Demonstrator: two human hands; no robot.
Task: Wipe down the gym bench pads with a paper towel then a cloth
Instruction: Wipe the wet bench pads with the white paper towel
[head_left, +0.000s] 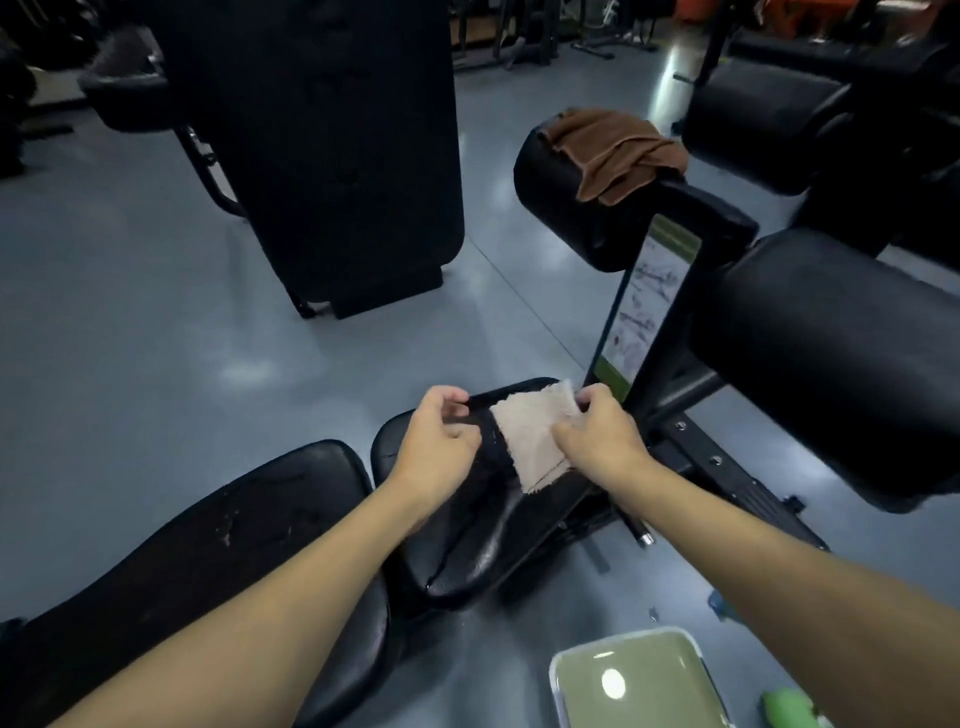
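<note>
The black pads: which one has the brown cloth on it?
The rounded pad beyond the instruction placard: the brown cloth is draped over its top. The near pad bears only a paper towel; the others carry no cloth.

1 head cam, close above pad (483, 540).

Green-lidded container (634, 680) on the grey floor (156, 338); instruction placard (649, 306) — white, green-edged.
</note>
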